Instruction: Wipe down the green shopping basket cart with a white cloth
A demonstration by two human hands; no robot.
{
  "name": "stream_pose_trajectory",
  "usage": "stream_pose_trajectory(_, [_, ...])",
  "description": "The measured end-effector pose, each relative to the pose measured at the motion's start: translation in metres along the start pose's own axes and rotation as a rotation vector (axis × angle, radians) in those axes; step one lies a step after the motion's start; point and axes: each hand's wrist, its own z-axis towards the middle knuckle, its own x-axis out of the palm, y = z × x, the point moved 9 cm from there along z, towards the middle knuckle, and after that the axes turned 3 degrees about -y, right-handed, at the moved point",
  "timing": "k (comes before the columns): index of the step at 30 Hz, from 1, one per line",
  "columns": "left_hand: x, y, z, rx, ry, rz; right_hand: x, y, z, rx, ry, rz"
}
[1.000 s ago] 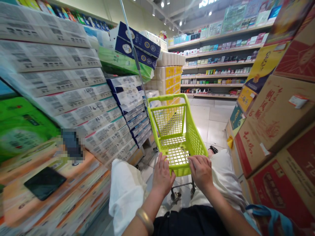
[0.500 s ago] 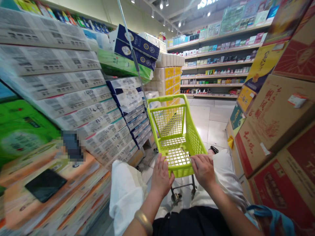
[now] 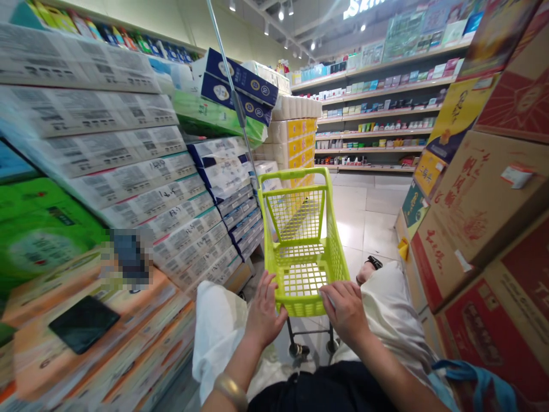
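A small lime-green shopping cart (image 3: 295,246) stands between my knees, its lattice basket holding nothing that I can see. My left hand (image 3: 263,315) is closed on the near left corner of its rim, fingers over the edge and thumb towards me. At the near right corner my right hand (image 3: 346,312) has its fingers curled over the rim. Below the basket show a dark metal frame and wheels (image 3: 298,349). A thin metal pole (image 3: 240,109) rises behind the cart's far left corner.
Stacked paper packs (image 3: 146,177) line the left side. A black tablet-like panel (image 3: 83,323) lies on orange packs (image 3: 38,366) at lower left. Cardboard cartons (image 3: 480,200) are piled on the right. Beyond the tiled floor (image 3: 349,212) stand stocked shelves (image 3: 373,134).
The cart's near end has swung left and slightly towards me, so it now points straighter ahead. Both my hands have moved left with it.
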Motion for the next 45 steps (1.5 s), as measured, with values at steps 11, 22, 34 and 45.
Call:
stream_pose_trajectory(11, [-0.032, 0.078, -0.019, -0.263, -0.134, 0.038, 0.022, 0.057, 0.0, -0.182, 0.01, 0.29])
stream_pose_trajectory(22, [-0.025, -0.011, -0.008, -0.145, -0.148, -0.08, 0.037, 0.067, 0.009, -0.317, 0.069, 0.303])
stream_pose_trajectory(34, [0.006, -0.041, 0.007, -0.029, 0.148, 0.031, 0.039, 0.024, 0.026, -0.265, 0.064, 0.268])
stream_pose_trajectory(45, [0.022, -0.055, 0.009, -0.093, 0.199, 0.073, 0.051, -0.024, 0.044, 0.056, -0.004, 0.319])
